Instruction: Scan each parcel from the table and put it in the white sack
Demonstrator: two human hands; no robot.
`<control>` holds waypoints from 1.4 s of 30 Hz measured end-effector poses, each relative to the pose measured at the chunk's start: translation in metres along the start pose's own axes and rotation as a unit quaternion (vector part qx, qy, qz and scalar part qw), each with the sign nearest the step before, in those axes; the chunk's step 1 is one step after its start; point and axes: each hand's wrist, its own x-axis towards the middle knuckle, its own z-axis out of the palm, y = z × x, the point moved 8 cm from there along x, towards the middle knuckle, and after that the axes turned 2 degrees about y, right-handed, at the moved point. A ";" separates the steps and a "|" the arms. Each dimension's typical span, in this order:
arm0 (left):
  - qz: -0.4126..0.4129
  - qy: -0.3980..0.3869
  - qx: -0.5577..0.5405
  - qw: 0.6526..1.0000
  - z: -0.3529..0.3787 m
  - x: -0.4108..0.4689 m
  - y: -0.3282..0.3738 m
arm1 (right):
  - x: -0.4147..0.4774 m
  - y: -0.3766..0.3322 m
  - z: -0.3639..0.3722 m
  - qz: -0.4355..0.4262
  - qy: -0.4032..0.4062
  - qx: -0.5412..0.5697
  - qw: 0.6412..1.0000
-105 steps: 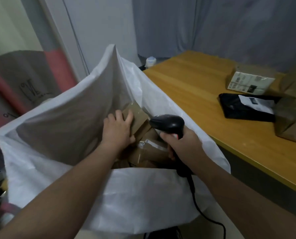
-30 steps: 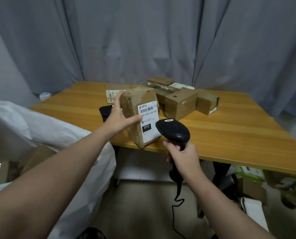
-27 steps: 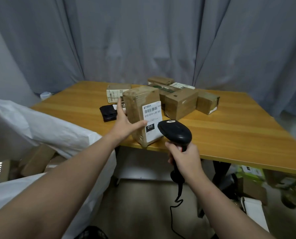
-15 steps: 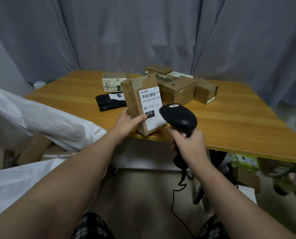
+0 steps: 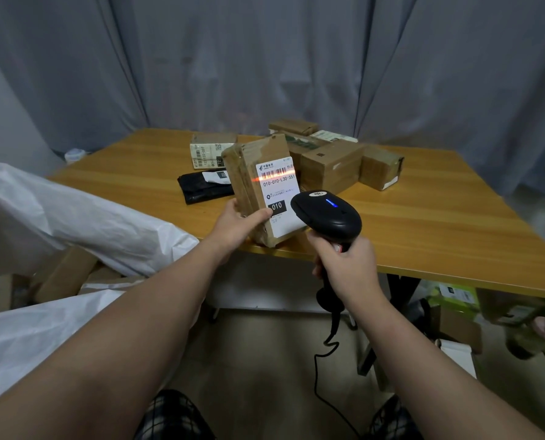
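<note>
The left hand (image 5: 233,224) holds a tall brown cardboard parcel wrapped in clear tape (image 5: 258,185) upright at the near edge of the wooden counter (image 5: 423,223). Its fingers (image 5: 258,214) are closed round the parcel's lower left side, the thumb lying across the bottom of the white shipping label (image 5: 279,193); whether the parcel's base touches the counter cannot be told. The label faces the camera and reads 010-010-L30-551, with a black patch marked 010 below. An orange-red scan line (image 5: 272,176) crosses the barcode at the top of the label and spills onto the cardboard to its left.

The right hand (image 5: 347,268) is wrapped tight round the grip of a black corded handheld barcode scanner (image 5: 326,214), just right of the parcel and aimed at the label. A small blue light glows on the scanner's head. Its black cable (image 5: 325,347) hangs down toward the floor.

Farther back on the counter lie a flat black plastic mailer bag with a white label (image 5: 201,187), a small pale labelled box (image 5: 209,150), and a cluster of brown cardboard boxes (image 5: 344,160) touching one another. The large white woven sack (image 5: 74,217) stands open at the left, beside the counter, with brown boxes (image 5: 65,274) visible inside. Grey curtains (image 5: 265,58) hang behind.
</note>
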 end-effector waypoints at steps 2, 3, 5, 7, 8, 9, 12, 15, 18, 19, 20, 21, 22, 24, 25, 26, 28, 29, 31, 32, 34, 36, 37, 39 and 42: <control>-0.002 -0.002 -0.002 1.000 0.000 -0.001 0.000 | -0.001 0.001 0.000 0.002 -0.002 0.001 1.000; -0.002 -0.002 -0.002 1.000 0.001 -0.001 -0.001 | -0.001 0.001 0.001 0.002 -0.005 0.004 1.000; -0.002 -0.001 0.000 1.000 0.000 -0.001 0.000 | -0.001 0.001 0.003 0.003 -0.015 0.014 1.000; 0.006 0.000 0.005 1.000 -0.005 -0.002 0.004 | 0.000 -0.004 0.009 -0.005 -0.026 0.027 0.999; 0.013 0.002 0.007 1.000 -0.011 -0.004 0.007 | 0.001 -0.008 0.015 -0.009 -0.036 0.034 0.999; 0.018 0.008 0.008 1.000 -0.020 -0.004 0.010 | 0.003 -0.012 0.023 -0.012 -0.048 0.042 0.998; 0.030 0.054 -0.012 0.998 -0.066 -0.009 0.016 | 0.010 -0.022 0.058 -0.013 -0.076 0.068 0.995; 0.049 0.131 0.013 0.990 -0.132 -0.025 0.022 | 0.010 -0.027 0.103 -0.017 -0.120 0.075 0.990; 0.063 0.216 0.073 0.972 -0.202 -0.051 0.027 | 0.000 -0.021 0.153 0.011 -0.211 0.054 0.976; 0.055 0.235 0.098 0.965 -0.225 -0.058 0.022 | -0.006 -0.015 0.170 0.031 -0.244 0.034 0.969; 0.036 0.243 0.120 0.962 -0.242 -0.066 0.016 | -0.013 -0.006 0.186 0.053 -0.275 0.016 0.960; 0.002 0.237 0.147 0.960 -0.257 -0.072 0.005 | -0.021 0.004 0.200 0.076 -0.301 0.002 0.950; -0.034 0.218 0.177 0.959 -0.267 -0.079 -0.007 | -0.029 0.014 0.212 0.096 -0.322 -0.010 0.942; -0.115 0.147 0.267 0.946 -0.272 -0.097 -0.034 | -0.044 0.032 0.229 0.124 -0.345 -0.027 0.930; -0.160 0.099 0.314 0.931 -0.272 -0.107 -0.053 | -0.050 0.039 0.234 0.132 -0.348 -0.032 0.927; -0.206 0.049 0.355 0.911 -0.268 -0.120 -0.071 | -0.054 0.043 0.237 0.131 -0.348 -0.039 0.927; -0.288 -0.044 0.417 0.861 -0.257 -0.150 -0.103 | -0.063 0.045 0.242 0.114 -0.353 -0.057 0.927; -0.308 -0.074 0.444 0.838 -0.254 -0.160 -0.114 | -0.069 0.043 0.245 0.100 -0.363 -0.061 0.925; -0.324 -0.102 0.478 0.810 -0.252 -0.171 -0.120 | -0.079 0.040 0.250 0.060 -0.379 -0.082 0.920; -0.328 -0.110 0.478 0.808 -0.253 -0.174 -0.119 | -0.083 0.039 0.251 0.045 -0.381 -0.093 0.919; -0.344 -0.110 0.434 0.826 -0.261 -0.170 -0.120 | -0.087 0.037 0.250 0.036 -0.367 -0.104 0.924; -0.315 -0.052 0.414 0.853 -0.277 -0.151 -0.115 | -0.085 0.037 0.243 0.042 -0.339 -0.102 0.934; -0.286 0.002 0.435 0.854 -0.289 -0.140 -0.110 | -0.084 0.038 0.239 0.048 -0.328 -0.101 0.938; -0.242 0.094 0.520 0.814 -0.307 -0.126 -0.091 | -0.082 0.041 0.231 0.057 -0.311 -0.108 0.942; -0.260 0.091 0.620 0.735 -0.318 -0.117 -0.086 | -0.078 0.044 0.223 0.063 -0.295 -0.124 0.945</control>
